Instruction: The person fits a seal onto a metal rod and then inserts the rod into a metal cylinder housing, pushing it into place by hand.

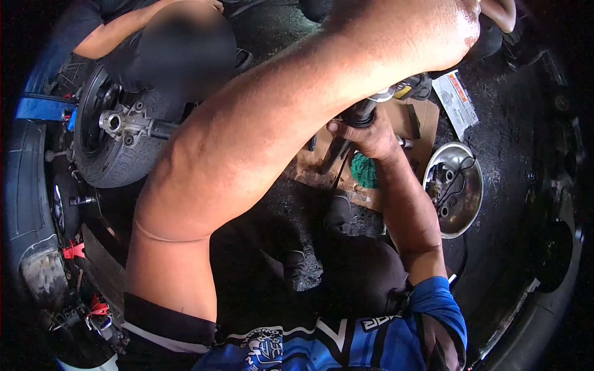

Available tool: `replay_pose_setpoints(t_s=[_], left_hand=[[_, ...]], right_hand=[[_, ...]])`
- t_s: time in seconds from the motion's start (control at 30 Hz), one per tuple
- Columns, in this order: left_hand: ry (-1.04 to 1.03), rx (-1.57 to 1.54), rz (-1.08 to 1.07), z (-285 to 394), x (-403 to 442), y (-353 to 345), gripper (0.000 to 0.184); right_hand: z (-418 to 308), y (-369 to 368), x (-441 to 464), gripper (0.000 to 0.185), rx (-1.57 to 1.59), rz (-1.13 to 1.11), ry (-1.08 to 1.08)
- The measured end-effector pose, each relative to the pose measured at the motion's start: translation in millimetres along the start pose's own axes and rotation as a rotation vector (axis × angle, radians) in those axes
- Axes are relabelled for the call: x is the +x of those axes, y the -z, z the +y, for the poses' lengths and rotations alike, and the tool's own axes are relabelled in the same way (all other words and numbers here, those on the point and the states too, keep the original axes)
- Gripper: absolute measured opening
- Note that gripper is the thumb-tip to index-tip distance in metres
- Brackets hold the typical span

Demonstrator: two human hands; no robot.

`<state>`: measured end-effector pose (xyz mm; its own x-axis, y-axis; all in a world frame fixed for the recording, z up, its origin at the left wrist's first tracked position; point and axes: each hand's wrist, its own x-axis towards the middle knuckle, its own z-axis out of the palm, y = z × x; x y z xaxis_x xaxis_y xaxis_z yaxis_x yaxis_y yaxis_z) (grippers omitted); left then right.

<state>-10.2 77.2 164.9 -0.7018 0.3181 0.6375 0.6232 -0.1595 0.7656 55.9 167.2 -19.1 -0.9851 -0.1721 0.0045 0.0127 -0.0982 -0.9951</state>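
My left arm reaches across the view, and my left hand (455, 34) is at the upper right with its back toward me. Its fingers are out of sight, so I cannot tell whether it holds anything. Below it, my right hand (373, 133) is wrapped around a dark cylindrical part (359, 115) with a shiny ring at its upper end. My left forearm hides some of this part. Under my right hand lies a cardboard sheet (371, 199) bearing a green bundle (364, 170) and several dark tools. A black and yellow object (408, 88) sits just beyond the part.
A metal bowl (477, 201) with loose parts stands right of my right forearm. A printed white packet (456, 102) lies above it. At left, a metal housing with a tube (133, 123) rests against a tyre (105, 170). Another person's arm (124, 28) is at the top left.
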Motion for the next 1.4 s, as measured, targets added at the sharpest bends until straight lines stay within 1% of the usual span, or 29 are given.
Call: replay_pose_setpoints(t_s=[0.07, 0.1, 0.17, 0.23, 0.3, 0.37, 0.4, 0.43, 0.47, 0.5, 0.57, 0.7, 0.73, 0.77, 0.8, 0.83, 0.9, 0.97, 1.0, 1.03, 1.1, 1.17, 1.2, 1.23, 1.27, 1.3, 1.33, 1.37, 1.4], left_hand=[[-0.025, 0.05, 0.038, 4, -1, -2, 0.012], [-0.042, 0.072, 0.057, 5, -1, -3, 0.012], [-0.082, 0.12, 0.093, 5, -3, -3, 0.011], [-0.146, 0.177, 0.135, 6, -5, -3, 0.011], [-0.338, 0.422, 0.089, 8, -7, 4, 0.01], [-0.072, 0.121, 0.022, 13, -5, 8, 0.01], [-0.074, 0.12, 0.022, 13, -6, 7, 0.01], [-0.181, 0.247, 0.055, 11, -7, 6, 0.01], [-0.285, 0.374, 0.088, 10, -8, 5, 0.011], [-0.283, 0.374, 0.084, 12, -8, 6, 0.011], [-0.103, 0.24, 0.025, 18, -7, 7, 0.012], [-0.011, 0.161, 0.018, 13, -5, 0, 0.011], [-0.153, 0.264, 0.111, 7, -6, -3, 0.011], [-0.297, 0.368, 0.207, 2, -7, -7, 0.011], [-0.051, 0.183, 0.154, 20, -12, -12, 0.014], [-0.047, 0.182, 0.151, 24, -13, -13, 0.014], [-0.016, 0.25, 0.099, 25, -16, -9, 0.015], [0.011, 0.185, 0.047, 20, -9, 0, 0.012], [0.039, 0.137, 0.051, 23, -9, -2, 0.012], [0.068, 0.089, 0.054, 24, -8, -2, 0.012], [0.091, 0.018, 0.051, 19, -6, 2, 0.009], [0.071, -0.443, -0.309, -3, 7, 17, 0.006], [-0.161, -0.364, -0.358, -6, 13, 13, 0.005], [-0.216, -0.36, -0.351, -6, 14, 14, 0.006], [-0.091, -0.481, -0.421, -6, 18, 17, 0.007], [0.035, -0.599, -0.486, -5, 21, 20, 0.008], [0.035, -0.596, -0.484, -5, 21, 19, 0.008], [0.106, -0.831, -0.677, -6, 22, 16, 0.01], [0.182, -1.065, -0.87, -6, 23, 14, 0.011]], right_hand=[[-3, -5, 1, 0.047, 0.013, 0.076, 0.07], [-20, -7, 3, 0.047, 0.013, 0.082, 0.071], [-67, -10, 5, 0.043, -0.165, 0.119, 0.068], [-64, -12, 8, 0.039, -0.197, 0.167, 0.067], [-69, -15, 8, 0.04, -0.246, 0.173, 0.079], [-63, -14, 7, 0.044, -0.247, 0.16, 0.089], [-61, -18, 5, 0.045, -0.065, 0.155, 0.179], [-60, -20, 5, 0.046, 0.117, 0.145, 0.27], [-60, -18, 8, 0.043, 0.106, 0.137, 0.261], [-59, -16, 10, 0.043, 0.109, 0.14, 0.259], [-56, -13, 13, 0.038, -0.033, 0.17, 0.238], [-45, -17, 9, 0.036, 0.014, 0.198, 0.279], [-39, -16, 5, 0.038, 0.046, 0.161, 0.214], [-34, -18, 3, 0.038, 0.046, 0.162, 0.218], [-27, -21, 0, 0.04, 0.084, 0.167, 0.219], [-19, -22, -2, 0.042, 0.123, 0.174, 0.217], [-7, -18, -6, 0.047, 0.072, 0.163, 0.145], [-5, -18, -6, 0.05, 0.091, 0.138, 0.201], [-5, -14, -9, 0.056, 0.032, 0.122, 0.088], [-2, -14, -10, 0.056, 0.032, 0.124, 0.092], [10, -16, -11, 0.06, 0.158, 0.141, 0.23], [21, -12, -12, 0.062, 0.087, 0.192, 0.271], [20, -8, -14, 0.057, 0.086, 0.13, 0.126], [18, -5, -17, 0.053, 0.086, 0.068, -0.019], [16, -4, -18, 0.053, 0.089, 0.07, -0.021], [14, -3, -16, 0.048, 0.072, 0.009, 0.023], [13, 0, -14, 0.043, 0.053, -0.055, 0.069], [15, 3, -11, 0.043, 0.054, -0.058, 0.07], [19, 8, -7, 0.04, 0.058, -0.131, 0.084]])
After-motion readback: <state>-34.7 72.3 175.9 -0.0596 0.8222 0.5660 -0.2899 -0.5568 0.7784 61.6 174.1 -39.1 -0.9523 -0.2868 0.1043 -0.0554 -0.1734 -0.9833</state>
